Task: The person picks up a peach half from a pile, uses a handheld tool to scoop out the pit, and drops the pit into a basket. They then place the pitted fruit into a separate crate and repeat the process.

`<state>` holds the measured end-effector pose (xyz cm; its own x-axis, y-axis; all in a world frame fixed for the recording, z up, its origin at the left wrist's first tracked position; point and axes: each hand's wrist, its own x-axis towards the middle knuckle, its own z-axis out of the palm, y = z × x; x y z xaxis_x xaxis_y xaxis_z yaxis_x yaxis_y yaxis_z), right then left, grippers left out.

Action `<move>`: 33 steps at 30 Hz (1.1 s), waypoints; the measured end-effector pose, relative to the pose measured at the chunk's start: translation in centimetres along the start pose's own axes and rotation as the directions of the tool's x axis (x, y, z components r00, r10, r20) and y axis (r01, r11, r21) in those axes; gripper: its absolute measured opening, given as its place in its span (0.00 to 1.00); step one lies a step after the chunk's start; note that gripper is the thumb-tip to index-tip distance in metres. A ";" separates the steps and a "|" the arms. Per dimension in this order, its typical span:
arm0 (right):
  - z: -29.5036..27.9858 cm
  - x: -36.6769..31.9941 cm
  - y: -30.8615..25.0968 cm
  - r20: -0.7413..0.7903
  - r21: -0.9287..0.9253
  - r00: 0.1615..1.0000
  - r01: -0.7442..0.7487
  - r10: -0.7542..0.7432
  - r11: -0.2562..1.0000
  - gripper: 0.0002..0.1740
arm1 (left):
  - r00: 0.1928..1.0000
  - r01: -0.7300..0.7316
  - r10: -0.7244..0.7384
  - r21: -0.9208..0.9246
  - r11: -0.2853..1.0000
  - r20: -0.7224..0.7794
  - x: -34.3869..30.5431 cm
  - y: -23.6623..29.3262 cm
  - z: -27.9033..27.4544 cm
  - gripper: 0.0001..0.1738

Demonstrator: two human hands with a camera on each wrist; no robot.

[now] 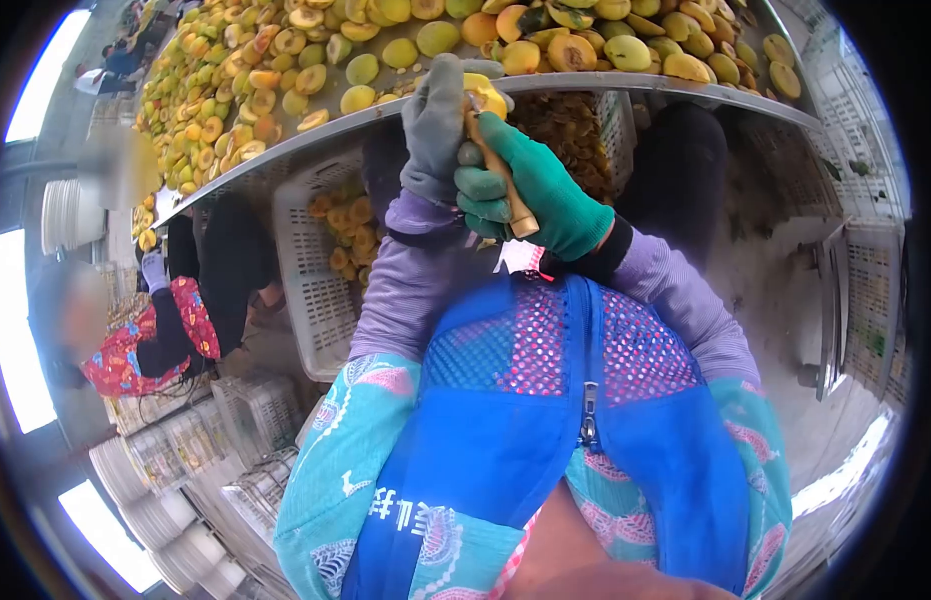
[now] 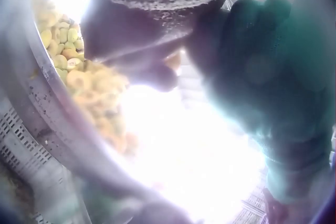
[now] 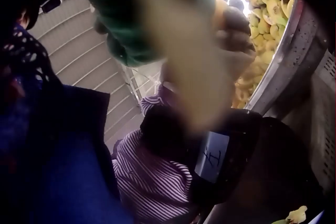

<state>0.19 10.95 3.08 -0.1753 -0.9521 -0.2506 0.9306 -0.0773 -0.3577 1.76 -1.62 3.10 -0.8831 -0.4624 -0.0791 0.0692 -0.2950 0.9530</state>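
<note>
My left hand, in a grey glove, holds a yellow peach at the table's front edge. A green glove covers my right hand, whose fingers wrap around the wooden handle of a pitting tool. The tool's tip meets the cut side of the peach, and the fruit partly hides it. In the right wrist view the pale handle looms blurred in front of the grey glove. The left wrist view shows the green glove at right beside bright glare.
Many peaches, whole and halved, cover the metal table with its raised rim. Below it stand a white crate of peach halves and another of brownish pieces. Another person sits at left near stacked crates.
</note>
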 end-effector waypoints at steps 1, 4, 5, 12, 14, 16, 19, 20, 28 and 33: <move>0.3 0.0 0.1 -0.021 -0.036 1.000 0.005 -0.006 0.999 0.21 | 1.000 0.000 0.000 0.010 1.000 0.001 -0.1 0.1 0.0 0.28; -0.6 0.5 0.1 0.201 0.105 0.979 -0.061 0.039 0.993 0.21 | 0.998 -0.048 0.049 -0.032 0.998 0.037 -0.5 0.6 -0.1 0.28; 0.0 0.2 0.4 0.190 0.066 0.981 -0.035 0.022 0.997 0.22 | 0.997 -0.060 0.062 -0.041 0.997 0.047 -0.7 0.7 -0.2 0.28; -0.4 1.0 0.6 0.429 0.290 0.903 -0.174 0.034 0.941 0.22 | 0.990 -0.129 0.133 -0.098 0.987 0.038 -1.1 1.3 -1.0 0.24; 1.0 0.3 1.5 0.249 0.181 0.969 -0.041 -0.005 0.983 0.22 | 0.977 -0.189 0.191 -0.029 0.982 0.093 -0.8 0.9 -1.6 0.23; 1.6 0.6 1.7 0.249 0.191 0.969 -0.045 -0.004 0.980 0.22 | 0.970 -0.223 0.216 0.055 0.973 0.107 -0.9 1.3 -2.0 0.22; 1.0 0.6 0.7 0.441 0.350 0.896 -0.225 0.052 0.909 0.23 | 0.986 -0.108 0.123 -0.134 0.985 0.115 -1.2 2.6 -1.3 0.23; 0.8 0.7 0.5 0.444 0.335 0.894 -0.230 0.062 0.914 0.23 | 0.990 -0.086 0.106 -0.198 0.976 0.090 -1.4 2.6 -0.9 0.24; -0.1 0.4 0.3 0.494 0.316 0.867 -0.242 0.059 0.917 0.22 | 0.954 0.015 -0.074 -0.197 0.980 -0.292 -3.8 3.4 -6.4 0.26; -12.1 2.1 2.7 -0.161 0.498 0.930 -0.212 0.330 0.841 0.18 | 0.969 0.197 0.185 0.960 -0.199 -0.161 0.9 4.7 -17.1 0.26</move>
<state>-1.53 12.33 -9.29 0.0920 -0.8636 -0.4956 0.9797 -0.0104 0.2001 9.29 -17.75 2.53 -0.7687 -0.6374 0.0525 -0.6334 0.7701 0.0756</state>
